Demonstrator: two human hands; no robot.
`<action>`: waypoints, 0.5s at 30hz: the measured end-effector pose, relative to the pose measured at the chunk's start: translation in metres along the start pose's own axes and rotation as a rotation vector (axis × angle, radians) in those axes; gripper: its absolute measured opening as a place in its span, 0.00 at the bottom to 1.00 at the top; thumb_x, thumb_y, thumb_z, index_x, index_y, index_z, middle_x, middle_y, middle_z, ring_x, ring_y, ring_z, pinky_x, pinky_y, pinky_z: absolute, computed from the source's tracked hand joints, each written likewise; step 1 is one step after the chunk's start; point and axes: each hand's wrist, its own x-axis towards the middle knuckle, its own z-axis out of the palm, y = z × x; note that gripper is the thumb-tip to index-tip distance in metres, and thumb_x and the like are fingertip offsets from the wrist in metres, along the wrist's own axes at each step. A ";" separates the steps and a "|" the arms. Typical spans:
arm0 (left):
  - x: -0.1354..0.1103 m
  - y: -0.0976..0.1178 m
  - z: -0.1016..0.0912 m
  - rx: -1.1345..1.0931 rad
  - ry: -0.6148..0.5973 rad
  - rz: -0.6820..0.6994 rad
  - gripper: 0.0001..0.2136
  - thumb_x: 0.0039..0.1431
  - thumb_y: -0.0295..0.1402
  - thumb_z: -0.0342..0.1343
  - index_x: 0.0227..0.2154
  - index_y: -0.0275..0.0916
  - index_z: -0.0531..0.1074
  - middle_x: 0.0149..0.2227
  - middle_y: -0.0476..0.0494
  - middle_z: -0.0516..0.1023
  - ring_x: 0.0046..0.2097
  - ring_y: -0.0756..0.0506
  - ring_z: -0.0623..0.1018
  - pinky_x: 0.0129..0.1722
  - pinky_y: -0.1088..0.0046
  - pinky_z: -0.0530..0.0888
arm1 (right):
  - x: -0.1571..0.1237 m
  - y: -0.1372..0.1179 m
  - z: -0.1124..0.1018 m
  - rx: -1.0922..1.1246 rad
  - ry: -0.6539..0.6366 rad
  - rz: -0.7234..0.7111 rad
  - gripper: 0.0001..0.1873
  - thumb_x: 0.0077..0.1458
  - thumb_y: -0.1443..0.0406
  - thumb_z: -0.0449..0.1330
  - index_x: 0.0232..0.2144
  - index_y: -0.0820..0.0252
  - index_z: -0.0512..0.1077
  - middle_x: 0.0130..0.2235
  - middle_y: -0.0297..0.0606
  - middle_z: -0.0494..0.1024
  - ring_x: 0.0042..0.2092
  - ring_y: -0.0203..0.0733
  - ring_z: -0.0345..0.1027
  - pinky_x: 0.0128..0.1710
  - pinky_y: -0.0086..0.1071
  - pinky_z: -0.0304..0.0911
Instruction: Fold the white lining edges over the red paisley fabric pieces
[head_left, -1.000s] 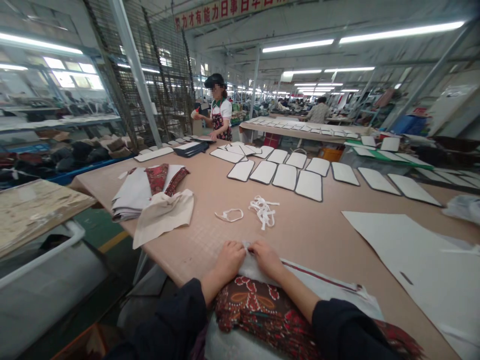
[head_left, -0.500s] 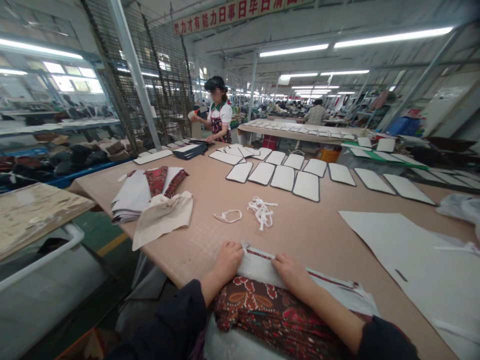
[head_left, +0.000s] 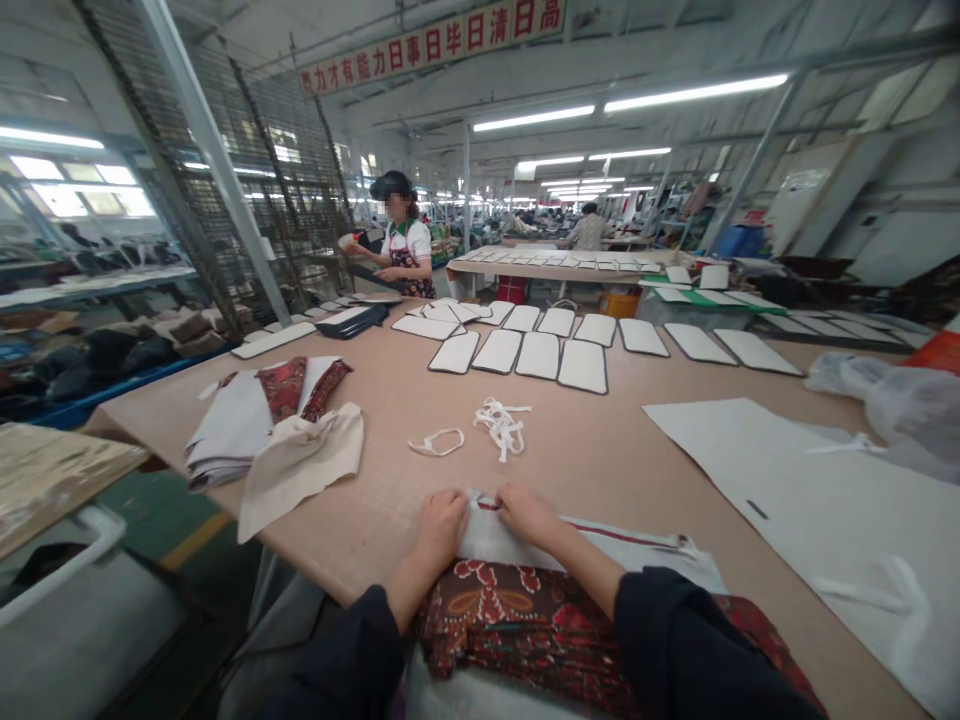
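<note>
In front of me lies a pale grey fabric piece (head_left: 486, 543) with a dark red strip along its far edge. My left hand (head_left: 441, 522) has its fingers curled on the left end of that edge. Just beside it, my right hand (head_left: 527, 514) pinches the same edge near the red strip; its fingertips are partly hidden. Nearer to me, brown and red patterned fabric (head_left: 517, 625) lies gathered in folds against the grey piece, partly covered by my right forearm.
Beyond my hands lie a white tangle of tape (head_left: 502, 428) and a loose white loop (head_left: 437, 442). A stack of cut fabric (head_left: 232, 420) sits left under a beige cloth (head_left: 307, 460). Rows of dark-edged white panels (head_left: 538, 358) fill the back; a large white sheet (head_left: 825, 520) lies right. A co-worker (head_left: 406, 240) stands behind.
My right hand has slid left along the fabric edge, closer to my left hand. My left hand stays at the corner. The view has turned slightly right.
</note>
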 end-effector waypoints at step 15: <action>0.016 -0.001 0.000 -0.425 0.136 -0.126 0.09 0.52 0.38 0.52 0.28 0.39 0.72 0.32 0.45 0.72 0.38 0.46 0.71 0.40 0.68 0.67 | 0.018 0.006 -0.001 0.646 -0.075 -0.135 0.11 0.43 0.72 0.54 0.33 0.64 0.69 0.29 0.34 0.73 0.31 0.35 0.64 0.31 0.26 0.58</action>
